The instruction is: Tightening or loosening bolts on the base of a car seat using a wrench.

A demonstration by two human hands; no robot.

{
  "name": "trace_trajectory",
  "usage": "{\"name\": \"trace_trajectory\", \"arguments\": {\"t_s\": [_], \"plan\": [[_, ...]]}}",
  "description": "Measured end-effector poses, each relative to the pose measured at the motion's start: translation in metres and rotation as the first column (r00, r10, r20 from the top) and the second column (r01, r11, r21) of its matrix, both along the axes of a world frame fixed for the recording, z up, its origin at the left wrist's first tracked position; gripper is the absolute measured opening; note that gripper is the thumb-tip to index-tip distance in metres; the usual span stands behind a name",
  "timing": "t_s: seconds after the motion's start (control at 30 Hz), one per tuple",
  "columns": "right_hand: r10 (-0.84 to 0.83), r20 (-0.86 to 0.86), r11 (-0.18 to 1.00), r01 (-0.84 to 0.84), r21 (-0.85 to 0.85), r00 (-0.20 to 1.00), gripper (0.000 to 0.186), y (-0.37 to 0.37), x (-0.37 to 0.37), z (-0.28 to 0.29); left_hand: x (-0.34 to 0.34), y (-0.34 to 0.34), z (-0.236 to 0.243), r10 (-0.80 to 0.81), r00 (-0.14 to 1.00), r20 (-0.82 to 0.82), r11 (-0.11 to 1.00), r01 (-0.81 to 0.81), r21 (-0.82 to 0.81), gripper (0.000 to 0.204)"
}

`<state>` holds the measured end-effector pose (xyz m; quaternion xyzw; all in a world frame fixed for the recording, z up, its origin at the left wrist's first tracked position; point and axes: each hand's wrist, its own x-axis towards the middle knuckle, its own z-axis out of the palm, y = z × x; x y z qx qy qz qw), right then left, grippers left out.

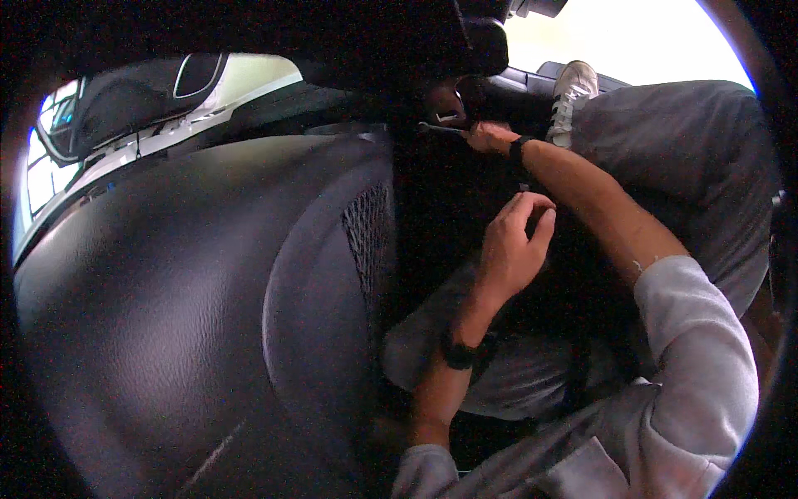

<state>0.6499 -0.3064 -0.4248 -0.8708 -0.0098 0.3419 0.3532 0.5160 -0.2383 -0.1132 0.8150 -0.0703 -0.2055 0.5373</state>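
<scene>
My right hand (489, 136) reaches far forward into the dark footwell, its fingers closed around a slim grey metal tool (442, 128). The tool's kind is not clear, and its far end fades into shadow. Nearer to me, my left hand (517, 243) is raised over my legs, fingers curled and the thumb tip close to the index finger. A small grey piece (524, 188) shows just past those fingertips; whether they hold it is hard to see. A reddish-brown shape (446, 101) lies beyond the tool, too dark to name.
A large black textured panel (141, 299) with a mesh pocket (367, 233) fills the left side. Dark trim (486, 46) overhangs from above. My grey-trousered leg (665, 133) and light shoe (573, 91) are at the right. An open car door (133, 100) stands far left.
</scene>
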Motion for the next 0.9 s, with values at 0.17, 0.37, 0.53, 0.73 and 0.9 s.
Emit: {"name": "trace_trajectory", "arguments": {"t_s": [0.17, 0.37, 0.53, 0.73, 0.9], "plan": [[0.034, 0.271, 0.977, 0.025, -0.214, 0.962, 0.038, -0.027, 0.020, 0.001, -0.017, 0.002, -0.015, -0.044, 0.998, -0.045, 0.999, 0.043, -0.026, 0.020], [0.025, 0.495, 0.988, 0.054, -0.144, 0.869, 0.027, -0.035, 0.002, -0.010, -0.014, -0.005, -0.021, -0.035, 0.998, -0.060, 0.999, 0.034, -0.017, 0.020], [-0.085, 0.532, 0.987, 0.143, -0.069, 0.843, 0.026, -0.008, -0.009, -0.005, -0.010, -0.004, -0.019, 0.000, 0.998, -0.067, 1.000, 0.000, 0.002, 0.019], [-0.045, 0.598, 0.978, 0.158, -0.138, 0.800, 0.027, -0.021, -0.014, 0.004, -0.011, -0.012, -0.017, -0.016, 0.997, -0.076, 1.000, 0.015, -0.019, 0.018], [-0.045, 0.494, 0.983, 0.127, -0.134, 0.868, 0.029, -0.007, -0.018, 0.050, -0.006, 0.001, -0.008, 0.019, 0.999, -0.039, 1.000, -0.020, -0.023, 0.018]]}}
